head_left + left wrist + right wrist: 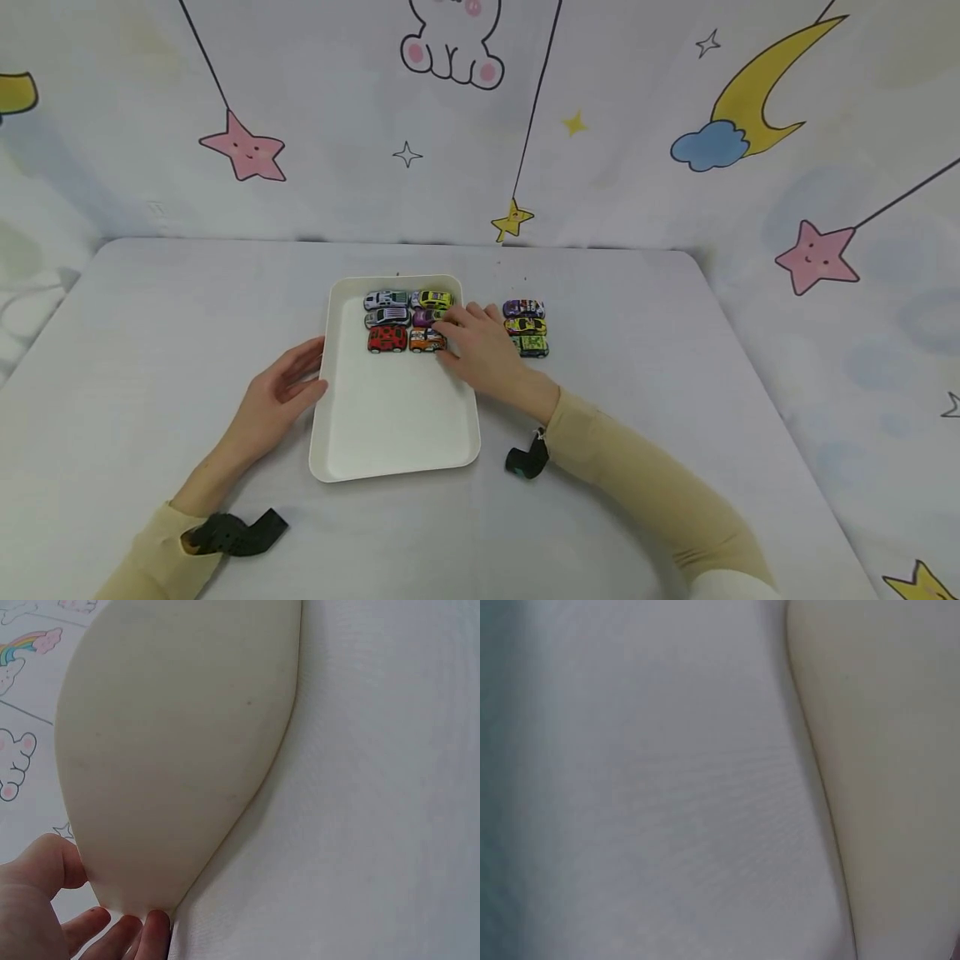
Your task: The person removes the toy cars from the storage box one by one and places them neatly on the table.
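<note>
A white tray [390, 417] lies on the table, with toy cars in two columns near its far edge. My left hand [281, 396] rests its fingertips against the tray's left side; in the left wrist view the fingers [156, 930] touch the tray wall [180, 765]. Over the tray's right rim reaches my right hand [483, 350], thumb and index finger pinching the right end of an orange toy car [424, 340]. A red toy car [387, 339] sits left of it. Behind it, a purple toy car [426, 317] is partly covered by the fingers.
Right of the tray, a purple toy car [523, 308], a yellow one [525, 326] and a green one [533, 346] are lined up on the white tablecloth [637, 333]. The right wrist view shows mostly cloth and the tray's outer wall [892, 787].
</note>
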A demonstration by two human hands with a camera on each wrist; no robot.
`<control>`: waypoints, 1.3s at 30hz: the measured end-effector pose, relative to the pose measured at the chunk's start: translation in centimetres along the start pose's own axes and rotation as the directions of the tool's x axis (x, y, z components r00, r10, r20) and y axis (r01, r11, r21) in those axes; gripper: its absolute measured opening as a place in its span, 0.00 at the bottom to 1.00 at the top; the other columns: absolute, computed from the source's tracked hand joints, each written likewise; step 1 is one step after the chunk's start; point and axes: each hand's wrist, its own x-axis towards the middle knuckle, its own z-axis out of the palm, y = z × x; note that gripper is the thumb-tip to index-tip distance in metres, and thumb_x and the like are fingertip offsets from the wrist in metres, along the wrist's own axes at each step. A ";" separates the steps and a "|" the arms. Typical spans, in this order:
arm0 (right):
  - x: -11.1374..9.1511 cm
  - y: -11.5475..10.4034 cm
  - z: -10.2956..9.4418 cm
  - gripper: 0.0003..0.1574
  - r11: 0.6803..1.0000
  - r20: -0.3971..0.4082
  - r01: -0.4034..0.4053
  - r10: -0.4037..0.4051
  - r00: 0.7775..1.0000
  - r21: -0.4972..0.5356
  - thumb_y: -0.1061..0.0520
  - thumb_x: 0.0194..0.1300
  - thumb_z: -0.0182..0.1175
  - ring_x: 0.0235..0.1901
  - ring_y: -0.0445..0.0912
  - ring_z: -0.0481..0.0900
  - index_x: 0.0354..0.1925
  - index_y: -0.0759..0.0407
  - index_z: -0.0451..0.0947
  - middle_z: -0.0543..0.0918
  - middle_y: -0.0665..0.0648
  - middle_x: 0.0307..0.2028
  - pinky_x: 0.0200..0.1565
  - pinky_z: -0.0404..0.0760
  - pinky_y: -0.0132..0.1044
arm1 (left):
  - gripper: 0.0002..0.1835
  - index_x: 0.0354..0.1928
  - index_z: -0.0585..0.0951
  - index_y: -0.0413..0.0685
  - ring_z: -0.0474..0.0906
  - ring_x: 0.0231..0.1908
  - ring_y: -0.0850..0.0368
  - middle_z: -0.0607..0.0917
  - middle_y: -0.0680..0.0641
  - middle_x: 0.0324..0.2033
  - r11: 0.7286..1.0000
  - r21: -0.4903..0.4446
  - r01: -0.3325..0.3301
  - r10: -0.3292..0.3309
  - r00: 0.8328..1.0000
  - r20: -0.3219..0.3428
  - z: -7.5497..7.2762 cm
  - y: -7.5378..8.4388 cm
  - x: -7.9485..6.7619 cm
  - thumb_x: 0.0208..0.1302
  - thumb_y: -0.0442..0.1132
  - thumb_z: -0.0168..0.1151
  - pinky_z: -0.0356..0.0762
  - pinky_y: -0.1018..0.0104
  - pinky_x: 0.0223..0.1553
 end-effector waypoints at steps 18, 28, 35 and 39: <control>-0.6 -0.6 0.2 0.20 0.985 0.015 -0.147 0.146 0.989 0.094 0.52 0.63 0.70 0.48 0.50 0.79 0.53 0.51 0.82 0.85 0.51 0.53 0.47 0.70 0.48 | 0.30 0.71 0.64 0.33 0.70 0.61 0.77 0.67 0.25 0.67 1.000 -0.010 -0.015 0.015 1.000 -0.011 0.1 0.8 0.0 0.69 0.25 0.58 0.76 0.83 0.55; -1.1 -0.3 0.7 0.18 0.983 -0.061 -0.114 0.124 0.990 0.143 0.55 0.61 0.71 0.47 0.50 0.81 0.50 0.53 0.83 0.86 0.53 0.49 0.45 0.71 0.46 | 0.30 0.72 0.64 0.32 0.70 0.61 0.77 0.67 0.25 0.67 1.000 -0.006 -0.007 0.007 1.000 -0.006 0.3 0.5 -0.1 0.69 0.26 0.58 0.76 0.83 0.54; -1.6 0.1 1.0 0.18 0.990 -0.209 -0.015 0.044 0.977 0.139 0.55 0.59 0.73 0.43 0.50 0.80 0.47 0.56 0.83 0.86 0.55 0.44 0.42 0.76 0.46 | 0.30 0.72 0.64 0.33 0.70 0.61 0.78 0.68 0.26 0.67 1.000 0.008 -0.008 0.008 1.000 -0.009 0.3 0.7 -0.2 0.69 0.26 0.58 0.76 0.84 0.54; -1.8 0.3 0.9 0.18 0.983 -0.254 0.024 0.024 0.967 0.182 0.55 0.57 0.74 0.44 0.50 0.79 0.46 0.58 0.84 0.86 0.55 0.43 0.46 0.79 0.45 | 0.30 0.71 0.64 0.32 0.70 0.61 0.78 0.68 0.26 0.67 1.000 0.014 -0.001 0.002 1.000 -0.008 0.2 0.8 -0.3 0.69 0.26 0.58 0.76 0.84 0.54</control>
